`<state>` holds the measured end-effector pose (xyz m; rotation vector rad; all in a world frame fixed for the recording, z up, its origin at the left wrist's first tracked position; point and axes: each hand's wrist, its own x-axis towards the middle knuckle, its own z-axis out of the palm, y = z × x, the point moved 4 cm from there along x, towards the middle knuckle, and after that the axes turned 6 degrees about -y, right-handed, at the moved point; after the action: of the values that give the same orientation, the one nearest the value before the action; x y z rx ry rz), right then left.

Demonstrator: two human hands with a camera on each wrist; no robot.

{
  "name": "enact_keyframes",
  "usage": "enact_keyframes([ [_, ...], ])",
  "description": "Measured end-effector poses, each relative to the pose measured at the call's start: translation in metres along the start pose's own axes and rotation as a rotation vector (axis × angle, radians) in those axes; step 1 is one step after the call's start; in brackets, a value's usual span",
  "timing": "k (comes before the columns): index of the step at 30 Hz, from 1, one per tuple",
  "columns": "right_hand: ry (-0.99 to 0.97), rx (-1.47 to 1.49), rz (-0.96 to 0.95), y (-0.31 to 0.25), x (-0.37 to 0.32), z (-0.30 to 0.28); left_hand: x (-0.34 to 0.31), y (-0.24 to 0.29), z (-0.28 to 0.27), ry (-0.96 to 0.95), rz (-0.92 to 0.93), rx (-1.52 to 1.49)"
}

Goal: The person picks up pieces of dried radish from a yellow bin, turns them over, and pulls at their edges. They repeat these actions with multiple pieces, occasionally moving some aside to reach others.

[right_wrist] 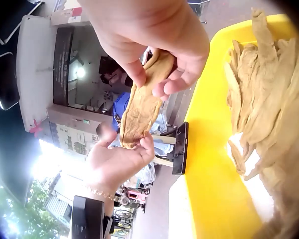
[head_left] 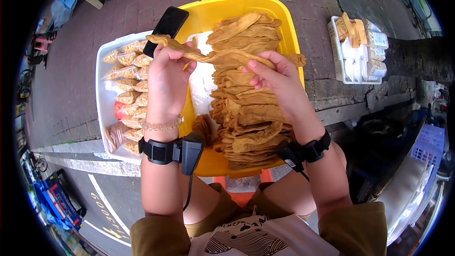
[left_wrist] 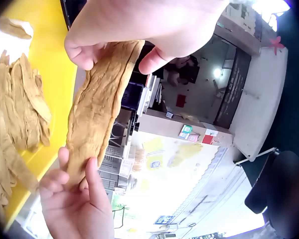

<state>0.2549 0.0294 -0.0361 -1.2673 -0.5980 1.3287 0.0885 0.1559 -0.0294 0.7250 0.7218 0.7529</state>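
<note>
A long, tan, wrinkled flat strip (head_left: 215, 57) that looks like dried bean curd is stretched between both hands above a yellow tub (head_left: 290, 21). My left hand (head_left: 168, 78) pinches one end between thumb and fingers. The other end is pinched by my right hand (head_left: 280, 77). Seen from the left wrist, the strip (left_wrist: 100, 102) shows its broad ridged face, with a hand at each end. Below it, a thick row of similar strips (head_left: 251, 114) fills the tub's right side, beside a white sheet (head_left: 201, 80).
Left of the tub, a white tray (head_left: 101, 95) holds several small bags of snacks (head_left: 128, 97). A black phone (head_left: 173, 21) lies at the tub's upper left corner. Farther right, a white basket (head_left: 339, 61) carries packages and wooden tongs (head_left: 351, 29). A person in blue sits at the upper left.
</note>
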Motion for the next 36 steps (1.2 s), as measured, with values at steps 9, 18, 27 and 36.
enact_keyframes([
  [9, 0.447, 0.076, -0.166, -0.008, -0.001, -0.042, -0.009, -0.043, 0.015, 0.209, -0.098, -0.164],
  [18, 0.558, 0.065, -0.258, -0.017, 0.003, -0.061, -0.003, -0.057, 0.024, 0.065, -0.21, -0.338],
  [27, 0.608, -1.389, -0.093, -0.007, 0.01, -0.106, -0.003, -0.051, 0.014, 0.115, -0.174, -0.226],
  [36, 0.185, -1.788, 0.257, 0.033, 0.01, -0.091, -0.004, -0.036, 0.007, 0.158, -0.178, -0.242],
])
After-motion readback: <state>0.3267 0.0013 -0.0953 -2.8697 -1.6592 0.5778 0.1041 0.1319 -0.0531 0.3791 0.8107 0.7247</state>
